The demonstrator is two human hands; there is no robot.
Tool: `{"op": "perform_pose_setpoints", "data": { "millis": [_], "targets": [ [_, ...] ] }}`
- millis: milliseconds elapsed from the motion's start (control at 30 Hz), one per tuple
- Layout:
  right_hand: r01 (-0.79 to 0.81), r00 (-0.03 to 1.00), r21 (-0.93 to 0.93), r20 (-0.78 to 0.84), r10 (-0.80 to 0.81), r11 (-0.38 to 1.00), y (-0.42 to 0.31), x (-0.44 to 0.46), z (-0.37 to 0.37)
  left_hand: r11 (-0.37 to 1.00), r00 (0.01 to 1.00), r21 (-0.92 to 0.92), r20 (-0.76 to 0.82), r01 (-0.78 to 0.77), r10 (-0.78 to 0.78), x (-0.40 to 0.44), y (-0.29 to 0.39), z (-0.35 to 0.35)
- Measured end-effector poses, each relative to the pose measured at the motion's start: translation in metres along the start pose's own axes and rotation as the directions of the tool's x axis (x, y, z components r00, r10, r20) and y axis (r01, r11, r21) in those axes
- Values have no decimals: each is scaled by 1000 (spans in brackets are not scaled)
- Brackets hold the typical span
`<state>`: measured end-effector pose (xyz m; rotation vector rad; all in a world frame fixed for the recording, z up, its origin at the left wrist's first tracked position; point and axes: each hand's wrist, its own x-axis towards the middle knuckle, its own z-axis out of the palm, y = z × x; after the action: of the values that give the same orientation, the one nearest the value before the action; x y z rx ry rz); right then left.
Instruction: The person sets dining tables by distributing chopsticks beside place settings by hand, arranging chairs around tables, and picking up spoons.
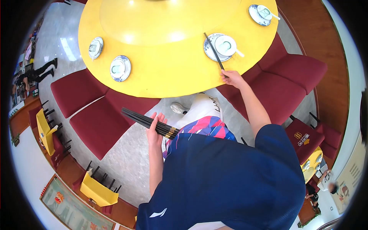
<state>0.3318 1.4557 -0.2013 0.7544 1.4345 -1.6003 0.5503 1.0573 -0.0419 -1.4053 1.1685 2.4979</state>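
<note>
My left hand [155, 132] is closed round a bundle of black chopsticks [138, 118] with gold bands near one end, held in front of my waist. At the table's near right edge, my right hand [232, 79] pinches the end of black chopsticks [213, 51]; whether it is one stick or a pair I cannot tell. Their far part lies over the left side of a blue-and-white plate [208, 52]. On that plate sits a white bowl [219, 45] with a clear glass [226, 44] in it. A white spoon [240, 53] sticks out at the right.
The round table has a yellow cloth [168, 82] and a shiny raised centre. Other place settings stand at the left [120, 68], far left [96, 48] and upper right [260, 15]. Dark red chairs [100, 124] flank me on both sides [276, 82]. People are in the background.
</note>
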Motion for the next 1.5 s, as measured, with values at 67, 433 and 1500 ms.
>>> {"op": "perform_pose_setpoints", "data": {
  "millis": [67, 433, 1500],
  "targets": [
    [-26, 999, -78, 30, 29, 997, -17, -1, -23, 1000, 1000, 11, 0, -3, 3, 3, -1, 10],
    [-48, 998, -305, 29, 60, 951, -87, 21, -76, 996, 1000, 91, -19, -2, 3, 4, -8, 57],
    [377, 803, -410, 591, -73, 830, 146, -219, 308, 988, 925, -113, 354, -102, 136, -64, 16, -91]
  ]
}}
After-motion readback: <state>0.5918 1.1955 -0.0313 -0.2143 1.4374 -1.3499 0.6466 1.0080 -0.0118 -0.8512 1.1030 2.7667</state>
